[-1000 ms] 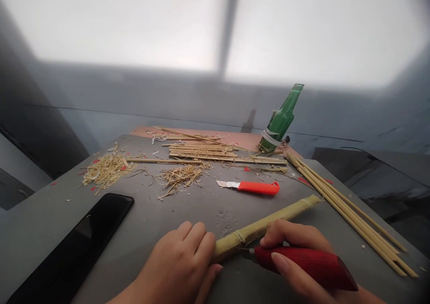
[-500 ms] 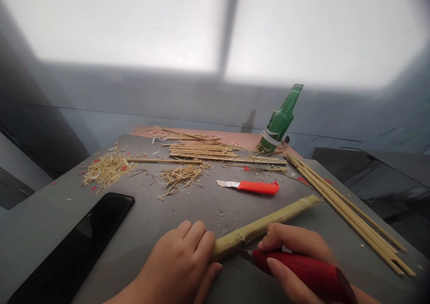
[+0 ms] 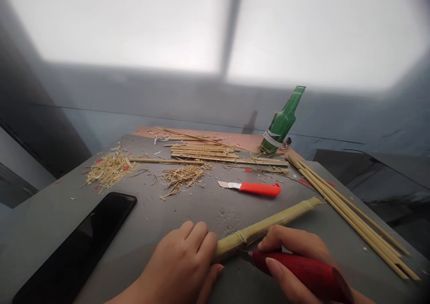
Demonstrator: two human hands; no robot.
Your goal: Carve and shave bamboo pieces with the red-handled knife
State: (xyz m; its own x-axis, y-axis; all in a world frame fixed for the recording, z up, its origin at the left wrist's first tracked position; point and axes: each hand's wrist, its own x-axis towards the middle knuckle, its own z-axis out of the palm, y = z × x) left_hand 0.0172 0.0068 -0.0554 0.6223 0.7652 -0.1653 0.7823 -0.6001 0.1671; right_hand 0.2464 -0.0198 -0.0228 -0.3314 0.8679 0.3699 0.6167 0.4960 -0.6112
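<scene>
A pale green-yellow stalk (image 3: pixel 278 218) with a ringed joint lies slantwise at the front of the table. Its near end is gripped by my left hand (image 3: pixel 184 259), whose fingers are wrapped over it. My right hand (image 3: pixel 295 254) is closed around the dark red handle of a small knife (image 3: pixel 302 270). The short blade points left and sits at the underside of the stalk, close to the joint. Beyond the stalk lies a red-orange utility knife (image 3: pixel 258 188) with its blade out, touched by neither hand.
A black phone (image 3: pixel 77 245) lies at the left. Behind are shavings piles (image 3: pixel 109 169), (image 3: pixel 184 177) a second pile, thin sticks (image 3: pixel 204 151) and a tilted green bottle (image 3: pixel 282 122). Long sticks (image 3: pixel 349 216) run along the right side of the grey table (image 3: pixel 161 223).
The whole view has shifted slightly, so things appear a little further right and lower. Both hands keep their holds, with the blade still beside the joint.
</scene>
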